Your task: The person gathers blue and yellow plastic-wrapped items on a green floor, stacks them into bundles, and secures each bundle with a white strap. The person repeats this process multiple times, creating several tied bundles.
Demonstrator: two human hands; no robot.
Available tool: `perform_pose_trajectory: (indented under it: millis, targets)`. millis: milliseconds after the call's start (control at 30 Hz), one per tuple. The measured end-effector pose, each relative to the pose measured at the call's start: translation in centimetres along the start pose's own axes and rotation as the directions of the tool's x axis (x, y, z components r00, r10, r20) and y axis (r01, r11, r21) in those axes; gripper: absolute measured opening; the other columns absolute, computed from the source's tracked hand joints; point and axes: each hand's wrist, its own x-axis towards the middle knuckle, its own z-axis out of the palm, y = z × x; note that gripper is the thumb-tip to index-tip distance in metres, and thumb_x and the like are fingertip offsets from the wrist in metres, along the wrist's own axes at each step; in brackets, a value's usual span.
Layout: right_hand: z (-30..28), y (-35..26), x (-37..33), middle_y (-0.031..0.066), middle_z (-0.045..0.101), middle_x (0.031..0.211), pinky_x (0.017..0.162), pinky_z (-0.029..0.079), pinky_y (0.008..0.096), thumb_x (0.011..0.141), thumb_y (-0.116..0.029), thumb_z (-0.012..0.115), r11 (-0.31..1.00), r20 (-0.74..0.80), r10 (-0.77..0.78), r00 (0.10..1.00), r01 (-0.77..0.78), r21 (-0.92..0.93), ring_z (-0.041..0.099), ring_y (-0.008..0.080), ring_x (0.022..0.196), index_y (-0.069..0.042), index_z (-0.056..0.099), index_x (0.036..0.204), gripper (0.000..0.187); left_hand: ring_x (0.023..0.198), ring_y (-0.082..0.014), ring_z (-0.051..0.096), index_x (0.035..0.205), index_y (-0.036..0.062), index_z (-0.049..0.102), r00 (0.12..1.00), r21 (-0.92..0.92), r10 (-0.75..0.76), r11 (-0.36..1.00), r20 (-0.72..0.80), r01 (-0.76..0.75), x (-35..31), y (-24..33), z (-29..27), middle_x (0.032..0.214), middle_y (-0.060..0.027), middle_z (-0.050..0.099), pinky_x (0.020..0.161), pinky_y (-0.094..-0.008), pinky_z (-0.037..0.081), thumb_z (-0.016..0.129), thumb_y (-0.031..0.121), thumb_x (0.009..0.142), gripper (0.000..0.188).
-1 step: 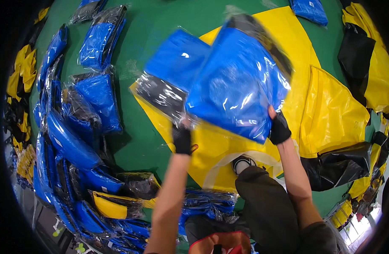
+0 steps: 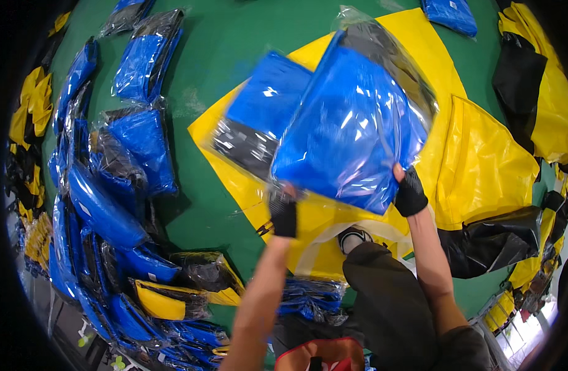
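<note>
Two folded blue-and-black items in clear plastic bags are up in front of me, overlapping. The larger blue bagged bundle (image 2: pixel 346 130) lies over the edge of the smaller blue bagged bundle (image 2: pixel 268 96), whose black end points down and left. My right hand (image 2: pixel 411 190), in a black fingerless glove, is closed on the larger bundle's lower right edge, thumb on top. My left hand (image 2: pixel 283 211), gloved alike, is closed at the lower corner where the two bundles meet; its fingers are partly hidden. Below them spreads a yellow sheet (image 2: pixel 234 176).
More blue bagged bundles (image 2: pixel 104 210) are heaped along the left and near my legs. A yellow-and-black bagged bundle (image 2: pixel 163 302) lies at lower left. Folded yellow material (image 2: pixel 482 167) and black material (image 2: pixel 494 244) lie at right. My shoe (image 2: pixel 353 240) rests on the yellow sheet.
My left hand has shifted right and slightly down, and the smaller bundle has moved right and down with it. The larger bundle has tilted a little; my right hand has barely moved.
</note>
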Motion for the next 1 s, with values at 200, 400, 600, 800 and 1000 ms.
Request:
perform_pose_trajectory:
  millis: [200, 400, 600, 800, 1000]
  targets:
    - [-2.5, 5.9, -3.9, 0.0097, 0.055, 0.118, 0.09, 0.045, 0.0327, 0.077, -0.018, 0.071, 0.979, -0.151, -0.036, 0.988, 0.004, -0.206, 0.054, 0.0191, 0.101, -0.002, 0.044, 0.126, 0.058, 0.086, -0.0216, 0.058, 0.109, 0.0019, 0.054, 0.944, 0.062, -0.302, 0.948, -0.134, 0.312, -12.5, -14.2, -1.8, 0.101, -0.0105, 0.058, 0.078, -0.034, 0.048, 0.056, 0.023, 0.087, 0.03]
    - [-4.6, 8.2, -4.2, 0.0131, 0.057, 0.113, 0.087, 0.046, 0.0331, 0.071, -0.036, 0.076, 0.912, -0.223, 0.028, 0.974, -0.117, -0.394, 0.056, 0.0209, 0.1, 0.0, 0.047, 0.122, 0.069, 0.084, -0.0203, 0.055, 0.106, -0.0016, 0.052, 0.989, 0.767, 0.144, 0.632, 0.025, -0.111, -2.6, 5.4, -8.3, 0.09, -0.01, 0.058, 0.079, -0.0315, 0.046, 0.049, 0.024, 0.093, 0.028]
    - [2.6, 2.7, -6.1, 0.0177, 0.055, 0.114, 0.087, 0.047, 0.0391, 0.071, -0.035, 0.076, 0.951, -0.152, -0.13, 0.98, 0.08, -0.298, 0.056, 0.0257, 0.101, -0.004, 0.039, 0.128, 0.074, 0.091, -0.0243, 0.058, 0.118, -0.0027, 0.047, 0.984, 0.97, -0.056, 0.184, 0.169, -0.156, 5.4, 6.6, 5.3, 0.103, -0.0148, 0.06, 0.082, -0.0353, 0.046, 0.045, 0.057, 0.087, 0.068]
    - [14.2, 1.0, -10.8, 0.0186, 0.055, 0.099, 0.07, 0.046, 0.0447, 0.073, -0.019, 0.066, 0.247, 0.538, -0.446, 0.715, 0.676, -0.694, 0.055, 0.0365, 0.085, -0.014, 0.042, 0.132, 0.063, 0.093, -0.0211, 0.056, 0.118, -0.0018, 0.049, 0.968, 0.228, -0.242, 0.94, -0.074, 0.252, -6.3, 6.1, -5.4, 0.107, -0.0121, 0.058, 0.084, -0.0309, 0.046, 0.044, 0.044, 0.092, 0.053]
    - [13.0, 0.8, -11.4, 0.0179, 0.053, 0.106, 0.071, 0.043, 0.0471, 0.072, -0.015, 0.059, 0.366, 0.579, -0.317, 0.751, 0.661, -0.655, 0.054, 0.0335, 0.088, -0.009, 0.041, 0.131, 0.062, 0.092, -0.0233, 0.058, 0.116, -0.003, 0.049, 0.978, 0.317, -0.005, 0.946, -0.207, 0.072, -6.2, 6.6, -6.0, 0.106, -0.0141, 0.058, 0.081, -0.0299, 0.046, 0.051, 0.042, 0.089, 0.053]
